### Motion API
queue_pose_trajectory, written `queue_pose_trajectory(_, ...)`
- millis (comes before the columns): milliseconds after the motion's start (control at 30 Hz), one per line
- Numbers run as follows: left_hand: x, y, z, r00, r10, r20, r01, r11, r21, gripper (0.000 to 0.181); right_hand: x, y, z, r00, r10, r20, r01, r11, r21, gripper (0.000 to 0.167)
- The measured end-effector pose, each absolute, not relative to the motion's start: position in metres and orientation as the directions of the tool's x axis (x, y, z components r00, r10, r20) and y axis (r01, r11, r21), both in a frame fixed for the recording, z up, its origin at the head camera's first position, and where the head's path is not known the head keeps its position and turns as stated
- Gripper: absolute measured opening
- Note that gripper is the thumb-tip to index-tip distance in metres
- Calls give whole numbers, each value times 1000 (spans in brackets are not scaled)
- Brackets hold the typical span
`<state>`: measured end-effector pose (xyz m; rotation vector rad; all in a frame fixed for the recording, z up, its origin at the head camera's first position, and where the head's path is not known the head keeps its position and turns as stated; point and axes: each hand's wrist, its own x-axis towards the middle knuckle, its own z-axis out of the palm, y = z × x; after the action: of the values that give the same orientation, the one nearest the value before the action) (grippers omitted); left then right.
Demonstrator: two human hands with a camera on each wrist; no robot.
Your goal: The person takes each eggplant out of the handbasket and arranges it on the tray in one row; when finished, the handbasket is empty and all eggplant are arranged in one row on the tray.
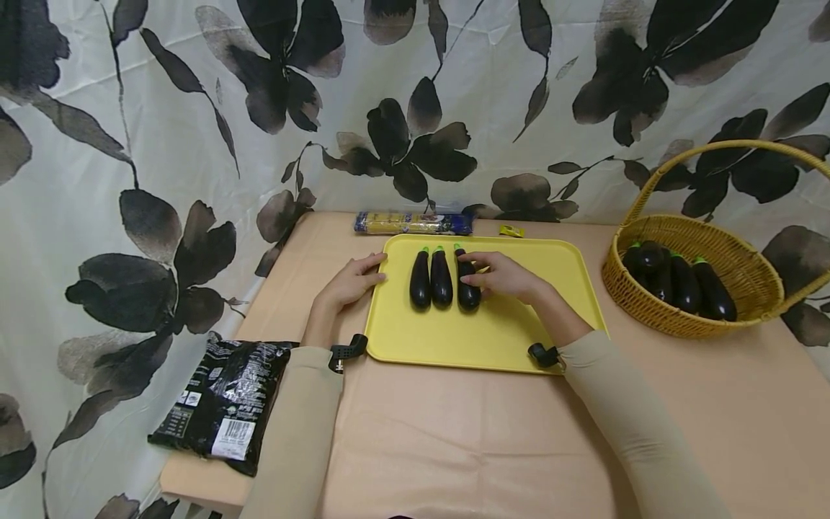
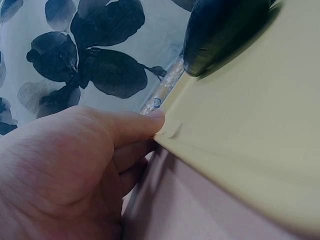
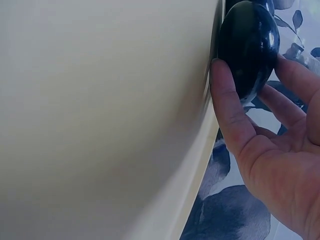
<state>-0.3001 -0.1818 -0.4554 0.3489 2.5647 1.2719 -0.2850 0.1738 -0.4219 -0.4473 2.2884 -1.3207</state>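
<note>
Your left hand [image 1: 350, 282] is at the left edge of the yellow tray [image 1: 454, 339], pinching its rim with the thumb on top and the other fingers lower down, as your left wrist view shows. Your right hand [image 1: 502, 277] grasps the right-hand eggplant [image 1: 468, 294] over the far half of the tray, thumb on one side and fingers on the other; whether its underside touches the tray, you cannot tell from these views. Just left of it on the tray lie the middle eggplant [image 1: 442, 281] and the left-hand eggplant [image 1: 420, 282], side by side, all three with their green stem ends toward the tray's far edge.

To the right of the tray you have a wicker basket [image 1: 648, 315] with its handle arching up and several more eggplants [image 1: 713, 292] inside. Just beyond the tray's far edge lie a long pasta packet [image 1: 415, 223] with blue ends and, to its right, a small yellow sachet [image 1: 511, 231]. Left of the tray and nearer you is a glossy black plastic bag [image 1: 227, 396] with a white barcode label [image 1: 233, 437], beside your left sleeve [image 1: 301, 425]. Beneath the tray is a peach tablecloth [image 1: 454, 440]; behind it hangs a floral cloth [image 1: 389, 72].
</note>
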Motion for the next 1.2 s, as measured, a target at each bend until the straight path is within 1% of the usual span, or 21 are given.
queue_pose_trajectory(200, -300, -182, -455, -937, 329, -116, 104, 582, 806, 57, -284, 171, -420, -838, -492, -235, -42, 488, -872, 58)
queue_pose_trajectory(433, -299, -183, -455, -940, 324, -105, 115, 593, 797, 56, -280, 169, -416, -839, -492, -233, -63, 513, -856, 59)
queue_pose_trajectory(667, -300, -184, -455, -940, 323, -107, 114, 593, 797, 56, -275, 174, -410, -844, -480, -239, -48, 511, -858, 61)
queue_pose_trajectory(800, -300, -183, -456, -941, 321, -105, 114, 595, 796, 56, -270, 181, -401, -872, -457, -176, -106, 526, -844, 62)
queue_pose_trajectory(967, -300, -183, -457, -940, 326, -101, 120, 593, 796, 56, -259, 192, -384, -908, -417, -44, -215, 553, -805, 60)
queue_pose_trajectory(1200, -298, -181, -458, -939, 331, -97, 122, 581, 805, 57, -238, 213, -364, -927, -355, 118, -310, 553, -773, 59)
